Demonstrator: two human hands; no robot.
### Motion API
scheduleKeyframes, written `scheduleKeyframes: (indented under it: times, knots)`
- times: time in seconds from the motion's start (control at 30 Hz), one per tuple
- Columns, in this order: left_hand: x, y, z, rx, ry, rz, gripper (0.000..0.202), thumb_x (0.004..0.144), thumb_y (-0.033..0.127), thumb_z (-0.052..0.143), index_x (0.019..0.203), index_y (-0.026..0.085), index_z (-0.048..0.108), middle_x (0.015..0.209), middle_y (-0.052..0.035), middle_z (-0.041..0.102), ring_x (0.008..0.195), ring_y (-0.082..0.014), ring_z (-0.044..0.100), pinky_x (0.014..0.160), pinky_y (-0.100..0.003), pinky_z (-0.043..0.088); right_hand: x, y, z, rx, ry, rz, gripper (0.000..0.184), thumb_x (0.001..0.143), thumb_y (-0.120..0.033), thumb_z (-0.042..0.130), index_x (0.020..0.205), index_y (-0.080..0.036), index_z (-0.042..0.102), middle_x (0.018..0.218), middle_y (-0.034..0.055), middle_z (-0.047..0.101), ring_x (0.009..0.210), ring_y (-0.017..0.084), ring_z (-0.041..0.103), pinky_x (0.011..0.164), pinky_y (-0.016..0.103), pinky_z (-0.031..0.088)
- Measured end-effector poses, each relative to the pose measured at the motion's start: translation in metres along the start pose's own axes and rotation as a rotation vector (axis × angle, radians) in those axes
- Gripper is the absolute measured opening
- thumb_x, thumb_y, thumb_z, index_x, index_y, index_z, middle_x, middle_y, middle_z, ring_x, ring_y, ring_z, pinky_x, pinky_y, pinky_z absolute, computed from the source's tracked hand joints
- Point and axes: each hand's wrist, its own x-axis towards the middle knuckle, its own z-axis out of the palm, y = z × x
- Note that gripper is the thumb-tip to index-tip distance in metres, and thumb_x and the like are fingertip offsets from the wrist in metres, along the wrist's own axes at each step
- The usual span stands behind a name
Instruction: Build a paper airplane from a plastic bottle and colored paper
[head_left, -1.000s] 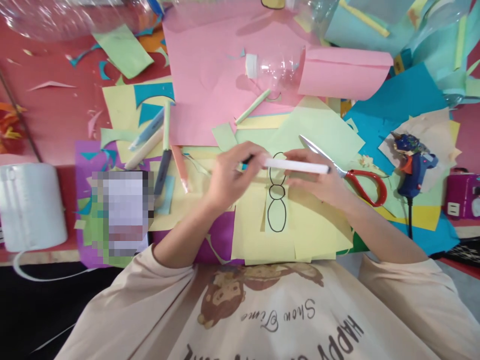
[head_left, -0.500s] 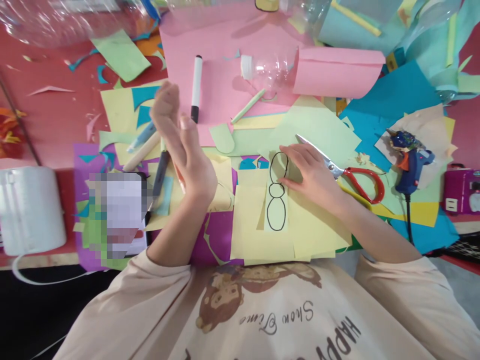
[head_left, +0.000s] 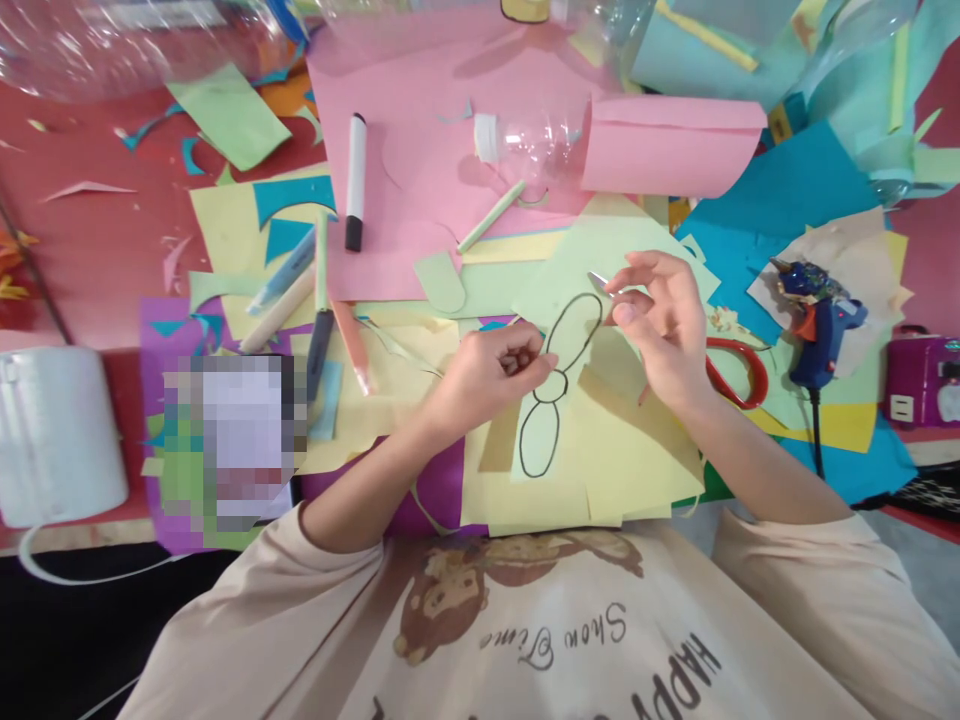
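Observation:
My left hand (head_left: 491,375) pinches the left edge of a pale green paper strip (head_left: 551,400) with black loops drawn on it. The strip is tilted, lifted a little off the yellow sheets (head_left: 630,470). My right hand (head_left: 664,325) hovers just right of the strip's upper loop, fingers loosely curled and apart, holding nothing. The red-handled scissors (head_left: 731,370) lie under and behind that hand, their blade tip showing beside my fingers. A white marker with a black cap (head_left: 355,180) lies on the pink sheet (head_left: 420,120) at the back left.
A blue glue gun (head_left: 821,325) sits at the right, its cord running to the table's front edge. A clear bottle top (head_left: 529,145) and a rolled pink sheet (head_left: 671,145) lie behind. Paper rolls and pens (head_left: 300,285) lie left of centre. A white roll (head_left: 56,435) stands far left.
The marker left my left hand and now lies on the pink sheet. My left hand came back and took the strip's edge. My right hand lifted off the strip, which is now tilted.

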Motion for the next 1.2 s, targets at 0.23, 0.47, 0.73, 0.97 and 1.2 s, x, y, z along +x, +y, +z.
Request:
scheduleKeyframes:
  times: [0.23,0.47,0.73,0.97,1.2]
  knots:
    - [0.001,-0.005,-0.005,-0.198,0.355,-0.036,0.041,0.087,0.05,0.059,0.067,0.024,0.034,0.042,0.0106,0.033,0.027,-0.0045,0.033,0.03,-0.021,0.023,-0.003,-0.011,0.001,-0.139,-0.546,0.227,0.029,0.087,-0.042,0.061,0.072,-0.017,0.061,0.065,-0.0006,0.056,0.059,0.009,0.048,0.053,0.024,0.038]
    - [0.004,-0.01,-0.011,-0.081,0.578,0.125,0.037,0.092,0.047,0.052,0.071,0.024,0.033,0.05,0.0091,0.028,0.033,-0.0047,0.034,0.036,-0.024,0.028,-0.005,-0.011,-0.001,-0.049,-0.662,0.226,0.025,0.088,-0.037,0.059,0.077,-0.015,0.062,0.07,0.0004,0.059,0.061,0.009,0.048,0.053,0.022,0.036]
    - [0.007,-0.014,-0.006,-0.142,0.561,0.089,0.029,0.09,0.048,0.053,0.078,0.024,0.043,0.055,0.0067,0.041,0.045,-0.0077,0.048,0.042,-0.022,0.039,-0.008,-0.009,0.003,-0.105,-0.593,0.186,0.022,0.088,-0.03,0.058,0.07,-0.018,0.054,0.065,-0.0028,0.051,0.055,0.008,0.041,0.051,0.023,0.033]
    - [0.001,-0.009,-0.001,-0.599,0.01,-0.278,0.048,0.074,0.063,0.063,0.073,0.015,0.062,0.056,-0.0034,0.064,0.045,-0.0159,0.062,0.044,-0.027,0.053,0.0,-0.01,0.001,-0.126,-0.343,0.094,0.017,0.087,-0.017,0.045,0.07,-0.02,0.048,0.062,-0.0032,0.047,0.057,0.01,0.043,0.054,0.025,0.034]
    - [-0.01,-0.005,0.008,-0.392,-0.19,-0.303,0.05,0.076,0.062,0.064,0.059,0.015,0.061,0.052,-0.0052,0.063,0.048,-0.0143,0.061,0.042,-0.023,0.047,-0.003,-0.007,-0.003,-0.226,-0.388,-0.025,0.021,0.087,-0.018,0.043,0.067,-0.021,0.041,0.066,-0.0016,0.045,0.063,0.013,0.043,0.057,0.028,0.033]
